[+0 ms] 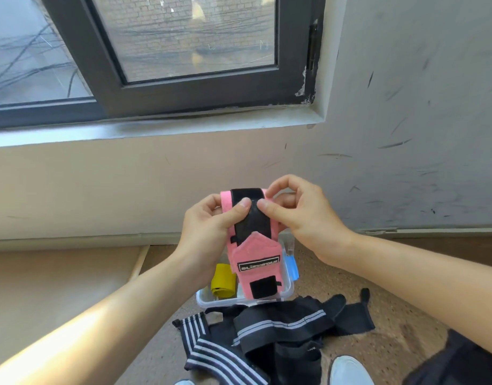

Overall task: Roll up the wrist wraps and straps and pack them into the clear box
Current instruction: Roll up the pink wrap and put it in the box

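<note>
**Pink wrist wrap held above the clear box**

Head view. Pink wrist wrap (253, 245) raised in front of the wall, pinched at its upper end by both hands. Left hand (208, 226) closed on the wrap's left edge, thumb pressed flat on the black hook-and-loop strip, fingers curled behind the pink fabric. Right hand (300, 215) closed on the right edge, thumb tip on the same black strip just beside the left thumb, index finger hooked over the top corner. Upper end folded over the fingers; remainder hanging straight down below both hands, with a pink tab, a black label and a second black patch facing the camera.

Clear box (288, 284) open on the floor (392, 309) directly below the hands, between the two forearms, partly covered by the hanging lower end of the wrap; contact between wrap and box impossible to tell. Yellow roll (224, 280) inside the box, at its left side. Blue latch (292, 266) on the box's right wall.

Black wraps (281, 329) with grey and white stripes in a loose, unrolled heap on the floor, against the near side of the box. Toe of a pale shoe (350, 369) at the lower edge. Dark-framed window (183, 90) above.
</note>
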`<state>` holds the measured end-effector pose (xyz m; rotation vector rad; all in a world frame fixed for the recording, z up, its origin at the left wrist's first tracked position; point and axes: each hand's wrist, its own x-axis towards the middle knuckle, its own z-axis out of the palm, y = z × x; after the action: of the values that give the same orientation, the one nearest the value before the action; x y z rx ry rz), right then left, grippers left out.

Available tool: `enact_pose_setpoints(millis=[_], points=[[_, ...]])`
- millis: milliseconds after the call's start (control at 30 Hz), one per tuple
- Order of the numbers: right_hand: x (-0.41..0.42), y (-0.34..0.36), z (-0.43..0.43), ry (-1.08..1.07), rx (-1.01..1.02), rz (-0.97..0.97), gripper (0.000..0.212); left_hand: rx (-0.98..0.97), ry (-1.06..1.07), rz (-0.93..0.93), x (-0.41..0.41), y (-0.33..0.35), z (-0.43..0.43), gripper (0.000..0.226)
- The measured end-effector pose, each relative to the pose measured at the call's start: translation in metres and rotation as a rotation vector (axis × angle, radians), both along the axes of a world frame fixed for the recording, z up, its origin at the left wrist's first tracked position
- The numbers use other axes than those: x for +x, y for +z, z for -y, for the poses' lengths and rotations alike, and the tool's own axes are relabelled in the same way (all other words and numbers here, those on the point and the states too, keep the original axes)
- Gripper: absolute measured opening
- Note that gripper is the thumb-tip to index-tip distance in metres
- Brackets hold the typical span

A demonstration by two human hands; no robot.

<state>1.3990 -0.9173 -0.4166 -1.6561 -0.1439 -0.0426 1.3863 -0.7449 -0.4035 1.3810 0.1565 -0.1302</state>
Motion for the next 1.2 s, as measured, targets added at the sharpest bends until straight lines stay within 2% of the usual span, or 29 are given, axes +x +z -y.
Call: enact_pose_setpoints(millis=[100, 200, 333, 467, 567, 633, 767, 867, 1000, 1133, 1200], points=[[0.001, -0.003, -0.001, -0.051, 0.049, -0.032, 0.019, 0.033, -0.022, 0.016, -0.002, -0.003, 0.002, 0.023], [0.003, -0.004, 0.000, -0.063, 0.074, -0.043, 0.012, 0.083, -0.025, 0.025, -0.001, -0.004, 0.002, 0.017], [0.006, -0.004, 0.006, 0.008, 0.032, -0.053, 0.018, 0.188, -0.096, 0.005, 0.002, 0.000, -0.004, 0.018], [0.012, 0.007, 0.021, 0.200, 0.000, -0.096, 0.024, 0.504, -0.101, 0.094, 0.007, 0.007, -0.021, 0.044], [0.016, 0.019, 0.034, 0.428, -0.044, -0.127, 0.025, 0.562, -0.077, 0.212, 0.017, 0.005, -0.034, 0.038], [0.015, 0.025, 0.038, 0.547, -0.135, -0.129, 0.022, 0.548, -0.219, 0.270, 0.021, 0.001, -0.035, 0.030], [0.013, 0.036, 0.040, 0.650, -0.276, -0.120, 0.020, 0.508, -0.687, 0.246, 0.020, -0.009, -0.028, 0.054], [0.016, 0.043, 0.051, 0.627, -0.414, -0.085, 0.019, 0.541, -0.792, 0.180, 0.022, -0.025, -0.028, 0.045], [0.023, 0.058, 0.078, 0.489, -0.635, -0.044, 0.016, 0.748, -0.827, 0.120, 0.028, -0.047, -0.042, 0.039], [0.033, 0.059, 0.106, 0.386, -0.834, -0.039, 0.013, 0.887, -0.797, 0.082, 0.035, -0.054, -0.053, 0.037], [0.039, 0.054, 0.118, 0.354, -0.897, -0.066, 0.012, 0.918, -0.760, 0.095, 0.037, -0.054, -0.051, 0.022]])
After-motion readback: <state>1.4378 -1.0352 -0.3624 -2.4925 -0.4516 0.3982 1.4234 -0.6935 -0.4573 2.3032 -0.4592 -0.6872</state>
